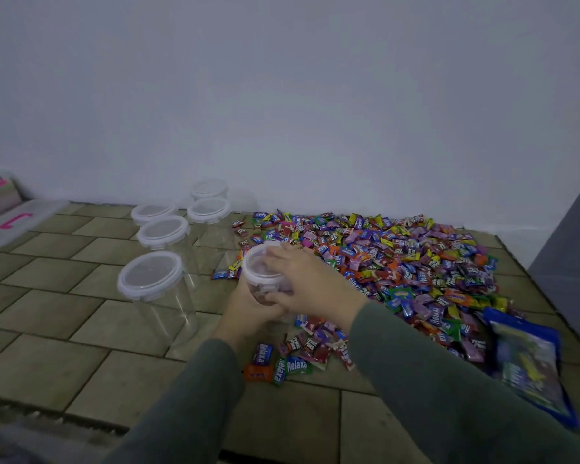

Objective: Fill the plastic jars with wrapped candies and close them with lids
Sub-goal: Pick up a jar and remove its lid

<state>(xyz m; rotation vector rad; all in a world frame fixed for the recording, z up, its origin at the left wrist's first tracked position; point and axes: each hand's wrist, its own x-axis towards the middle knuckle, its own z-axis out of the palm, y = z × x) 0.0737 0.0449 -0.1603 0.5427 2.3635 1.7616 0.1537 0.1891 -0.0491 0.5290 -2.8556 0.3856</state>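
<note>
Left hand [245, 313] grips the jar [265, 293] from below; right hand [302, 279] seemingly presses its lid [258, 266], candies [399, 262] just beyond.

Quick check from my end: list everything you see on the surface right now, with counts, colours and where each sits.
Held jar: one, clear with white lid, candies inside, centre, at the pile's left edge.
Empty jars: five, clear, white lids on, left of the pile; nearest, then, farthest by the wall.
Wrapped candies: large loose pile, mixed colours, right half of the tiled surface.
Candy bag: one, blue, right edge.
Storage box lid: one, translucent with pink mark, far left.
Left hand: holds the jar's side.
Right hand: grips the jar's lid.
</note>
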